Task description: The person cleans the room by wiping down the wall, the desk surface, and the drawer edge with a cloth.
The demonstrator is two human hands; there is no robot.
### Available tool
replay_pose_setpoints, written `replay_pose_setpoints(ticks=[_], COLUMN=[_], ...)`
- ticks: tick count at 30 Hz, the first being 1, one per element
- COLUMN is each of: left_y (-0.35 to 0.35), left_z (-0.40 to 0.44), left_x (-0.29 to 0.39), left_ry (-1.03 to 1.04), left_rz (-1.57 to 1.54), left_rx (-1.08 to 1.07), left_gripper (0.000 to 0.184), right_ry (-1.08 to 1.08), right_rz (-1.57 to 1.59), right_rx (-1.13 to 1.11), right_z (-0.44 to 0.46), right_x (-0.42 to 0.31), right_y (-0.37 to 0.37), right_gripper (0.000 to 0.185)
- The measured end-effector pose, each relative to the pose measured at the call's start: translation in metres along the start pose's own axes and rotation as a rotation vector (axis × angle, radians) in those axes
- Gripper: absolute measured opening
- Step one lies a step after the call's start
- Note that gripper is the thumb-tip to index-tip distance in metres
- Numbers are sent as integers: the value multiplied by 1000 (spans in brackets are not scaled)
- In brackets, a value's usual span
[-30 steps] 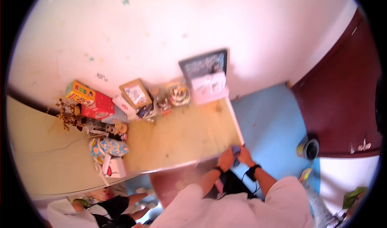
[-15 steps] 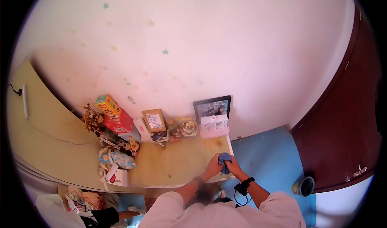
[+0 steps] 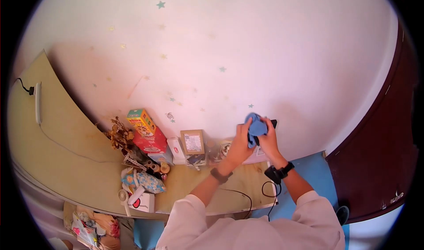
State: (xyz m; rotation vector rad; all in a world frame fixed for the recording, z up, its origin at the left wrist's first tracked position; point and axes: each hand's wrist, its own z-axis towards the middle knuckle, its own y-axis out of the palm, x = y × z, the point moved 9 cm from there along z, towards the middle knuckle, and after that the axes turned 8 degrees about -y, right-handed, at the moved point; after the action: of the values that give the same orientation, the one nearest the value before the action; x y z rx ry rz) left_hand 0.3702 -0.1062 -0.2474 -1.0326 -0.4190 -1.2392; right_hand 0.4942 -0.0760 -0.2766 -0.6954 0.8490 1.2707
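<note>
A bunched blue cloth (image 3: 257, 127) is gripped between my two hands, held up in front of the wall. My left hand (image 3: 240, 145) closes on its left side and my right hand (image 3: 270, 140) on its right side. Behind them, a corner of a black picture frame (image 3: 274, 123) shows; the hands and cloth hide most of it. Just below, part of a pale pink and white item (image 3: 259, 152) is visible. A black device (image 3: 274, 174) with a cable is strapped at my right wrist, and a dark band (image 3: 221, 176) circles my left wrist.
Along the wooden desk (image 3: 198, 183) stand a tan picture frame (image 3: 192, 142), a white box (image 3: 176, 150), stacked colourful boxes (image 3: 150, 139) and dried flowers (image 3: 120, 133). A small fan (image 3: 123, 197) is at the left. A dark cable (image 3: 240, 192) crosses the desk; a bin (image 3: 342, 215) stands on the floor.
Both hands have risen with the blue cloth from above the desk's right end to in front of the black picture frame. My view has shifted, and another person's arm at lower left is mostly out of sight.
</note>
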Motion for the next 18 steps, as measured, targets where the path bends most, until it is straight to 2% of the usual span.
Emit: replay_pose_setpoints(ticks=[3, 4, 6, 10, 14, 18], left_y=[-62, -82, -129, -186, -201, -175], left_z=[32, 40, 56, 92, 133, 172], left_x=[-1, -6, 6, 1, -6, -2], left_ry=[-7, -29, -39, -27, -41, 27], left_rz=[100, 141, 262, 363, 357, 306], left_rx=[214, 287, 389, 495, 503, 445], left_gripper=[79, 78, 70, 64, 62, 67], right_ry=[-140, -212, -202, -234, -262, -265], right_rz=[-90, -87, -26, -45, -121, -168], right_rx=[-30, -30, -79, -116, -70, 70], right_z=[47, 60, 85, 141, 183, 212], right_x=[-48, -59, -92, -88, -95, -101], right_y=[58, 80, 121, 173, 182, 146], right_gripper=[49, 46, 38, 35, 36, 31])
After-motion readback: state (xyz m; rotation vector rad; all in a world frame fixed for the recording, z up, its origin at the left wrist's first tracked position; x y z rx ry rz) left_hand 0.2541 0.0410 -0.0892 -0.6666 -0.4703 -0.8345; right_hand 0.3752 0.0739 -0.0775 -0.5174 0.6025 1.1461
